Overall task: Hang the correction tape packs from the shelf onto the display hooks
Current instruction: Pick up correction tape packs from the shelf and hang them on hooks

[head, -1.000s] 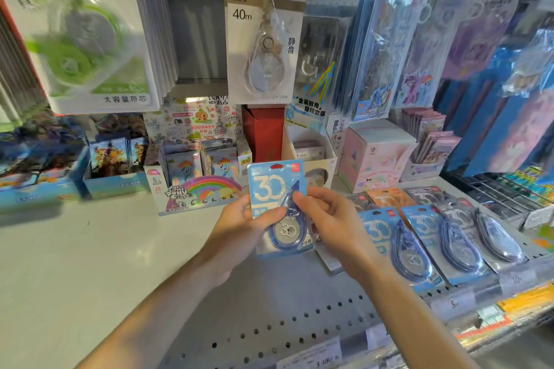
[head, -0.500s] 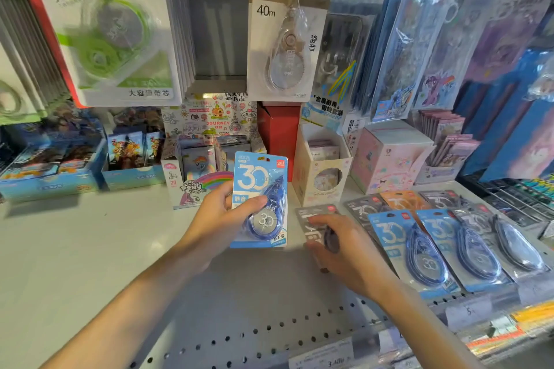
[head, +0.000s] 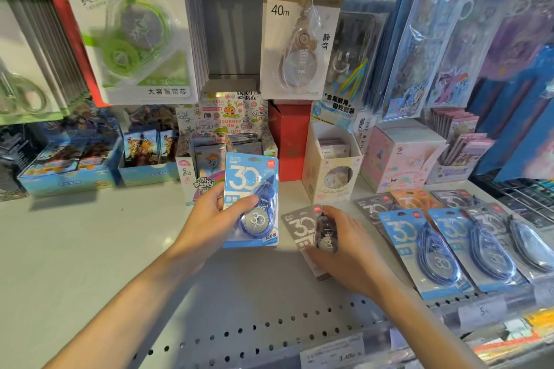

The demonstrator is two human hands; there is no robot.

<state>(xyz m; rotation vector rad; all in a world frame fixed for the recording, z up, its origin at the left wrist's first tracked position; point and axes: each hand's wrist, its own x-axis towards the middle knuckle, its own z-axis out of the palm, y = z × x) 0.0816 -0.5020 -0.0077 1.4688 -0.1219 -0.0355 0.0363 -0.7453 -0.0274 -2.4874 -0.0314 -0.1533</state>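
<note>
Change vs. 0.5 s ago: right hand [head: 347, 249], then laid flat over the grey pack [head: 302, 231] on the shelf [head: 90, 249], now has fingers curled round its right edge and blister, thumb under the lower edge; pack looks tilted, whether fully clear of the shelf cannot be told. Left hand [head: 209, 216] unchanged: blue pack [head: 253, 189] held upright above the shelf, thumb clamped across the front, fingers behind.

Remaining stock: row of blue packs [head: 419, 249] lying flat at the shelf's right front, grey and orange ones behind them, near but apart from the right hand.

Legible writing:
- Blue pack: large "30", red "deli" tag top right, "静音" on lower left panel.
- Grey pack: "30", red tag; brand txt too small to read.
- Hanging white pack [head: 299, 30], above centre: "40m", "deli", "静音".
- Hanging green-dispenser pack [head: 135, 27], upper left: "修正带", "大容量带芯".
- Box behind left hand [head: 204, 183]: "MY LITTLE PONY".
- Patterned box [head: 227, 117] further back: "JOURNEY ON".
- Price label [head: 332, 353], shelf front edge: approx. "3.40", blurred.
</note>
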